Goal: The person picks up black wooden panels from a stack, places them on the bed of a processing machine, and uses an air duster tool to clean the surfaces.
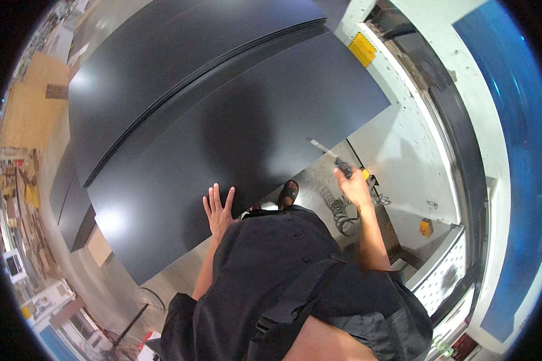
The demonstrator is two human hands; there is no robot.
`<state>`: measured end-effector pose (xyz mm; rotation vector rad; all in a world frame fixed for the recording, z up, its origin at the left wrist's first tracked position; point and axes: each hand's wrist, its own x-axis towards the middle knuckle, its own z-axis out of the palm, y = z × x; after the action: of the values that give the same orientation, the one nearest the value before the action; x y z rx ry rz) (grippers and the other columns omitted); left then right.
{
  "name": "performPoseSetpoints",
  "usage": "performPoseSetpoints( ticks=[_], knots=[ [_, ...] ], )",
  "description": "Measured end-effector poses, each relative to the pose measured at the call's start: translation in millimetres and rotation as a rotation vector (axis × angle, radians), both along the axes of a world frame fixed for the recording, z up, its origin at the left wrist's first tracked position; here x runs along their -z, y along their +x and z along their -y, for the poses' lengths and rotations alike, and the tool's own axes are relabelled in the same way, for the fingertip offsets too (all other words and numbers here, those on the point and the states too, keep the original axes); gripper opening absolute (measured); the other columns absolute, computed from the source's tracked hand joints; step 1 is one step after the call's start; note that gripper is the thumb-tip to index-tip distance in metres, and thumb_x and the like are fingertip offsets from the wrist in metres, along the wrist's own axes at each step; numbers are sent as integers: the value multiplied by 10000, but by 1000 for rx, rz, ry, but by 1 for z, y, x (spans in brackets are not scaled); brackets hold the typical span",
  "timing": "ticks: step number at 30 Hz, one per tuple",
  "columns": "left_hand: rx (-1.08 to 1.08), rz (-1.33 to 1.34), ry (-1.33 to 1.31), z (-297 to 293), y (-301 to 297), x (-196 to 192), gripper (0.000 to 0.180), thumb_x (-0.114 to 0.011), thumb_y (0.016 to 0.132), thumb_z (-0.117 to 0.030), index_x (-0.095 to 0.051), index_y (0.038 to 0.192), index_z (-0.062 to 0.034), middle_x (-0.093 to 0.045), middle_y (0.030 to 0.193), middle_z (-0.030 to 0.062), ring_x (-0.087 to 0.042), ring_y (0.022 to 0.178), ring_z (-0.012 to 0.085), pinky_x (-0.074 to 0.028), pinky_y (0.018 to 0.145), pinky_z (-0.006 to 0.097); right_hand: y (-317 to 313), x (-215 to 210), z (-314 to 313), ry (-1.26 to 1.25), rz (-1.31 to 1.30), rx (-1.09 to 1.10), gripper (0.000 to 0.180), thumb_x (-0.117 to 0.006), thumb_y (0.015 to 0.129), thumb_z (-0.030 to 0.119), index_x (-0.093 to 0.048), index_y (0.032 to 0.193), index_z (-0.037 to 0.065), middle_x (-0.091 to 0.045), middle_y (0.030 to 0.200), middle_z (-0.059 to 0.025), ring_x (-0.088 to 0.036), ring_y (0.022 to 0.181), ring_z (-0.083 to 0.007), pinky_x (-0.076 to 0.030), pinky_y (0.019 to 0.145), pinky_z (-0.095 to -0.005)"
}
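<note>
My left hand (219, 207) lies flat with spread fingers on the near edge of a large dark grey panel (162, 174). My right hand (353, 186) is closed around a hand tool (343, 167) with a black and yellow handle and a long, narrow silver tip. The tip points up and left over the panel's right-hand edge; whether it touches the panel I cannot tell. Motion or blur hides the tool's exact kind. A black coiled hose (338, 210) hangs just below this hand; whether it joins the tool is unclear.
Behind the panel lies a stack of similar dark panels (132, 78). A white machine frame (397, 120) with a blue cover (512, 102) stands along the right. My foot (289, 191) is on the floor under the near edge. Wooden boards (39, 114) are at far left.
</note>
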<state>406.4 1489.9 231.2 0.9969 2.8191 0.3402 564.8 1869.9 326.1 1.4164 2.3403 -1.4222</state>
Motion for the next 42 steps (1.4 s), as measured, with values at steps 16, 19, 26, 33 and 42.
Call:
performPoseSetpoints(
  ticks=[16, 19, 26, 33, 42],
  knots=[
    [91, -108, -1, -6, -32, 10, 1068, -895, 669, -255, -363, 1595, -270, -184, 1696, 219, -186, 1563, 431, -151, 1242, 619, 223, 168, -19, -342, 439, 182, 439, -685, 953, 346, -698, 761, -49, -688, 686, -184, -656, 571, -246, -505, 564, -426],
    [180, 97, -138, -28, -45, -24, 1120, -927, 676, -433, -334, 1615, -284, -124, 1708, 234, -92, 1583, 441, -88, 1248, 631, 239, 207, 42, -576, 558, 216, 351, -696, 946, 273, -678, 820, -54, -671, 695, -156, -632, 556, -248, -492, 523, -435],
    [635, 152, 276, -115, -65, -15, 448, -747, 916, -298, -664, 1321, -123, -549, 1474, 164, -460, 1401, 393, -335, 1160, 536, 219, 193, 147, -519, 548, 417, 349, -680, 930, 274, -700, 834, -61, -692, 716, -153, -686, 618, -256, -553, 583, -428],
    [1005, 554, 298, -203, -4, -25, 297, -672, 957, -210, -716, 1200, -44, -732, 1148, 167, -675, 1091, 378, -512, 968, 447, 226, 128, 188, -506, 321, 692, 392, -718, 942, 312, -650, 731, -10, -633, 627, -106, -623, 527, -214, -482, 489, -390],
    [883, 1396, -84, -201, 76, 84, 359, -565, 1085, -280, -725, 1156, 33, -782, 1049, 113, -734, 909, 169, -560, 785, 282, 247, 40, 243, -718, -242, 620, 313, -753, 948, 283, -663, 871, -7, -651, 684, -39, -625, 539, -158, -503, 502, -322]
  ],
)
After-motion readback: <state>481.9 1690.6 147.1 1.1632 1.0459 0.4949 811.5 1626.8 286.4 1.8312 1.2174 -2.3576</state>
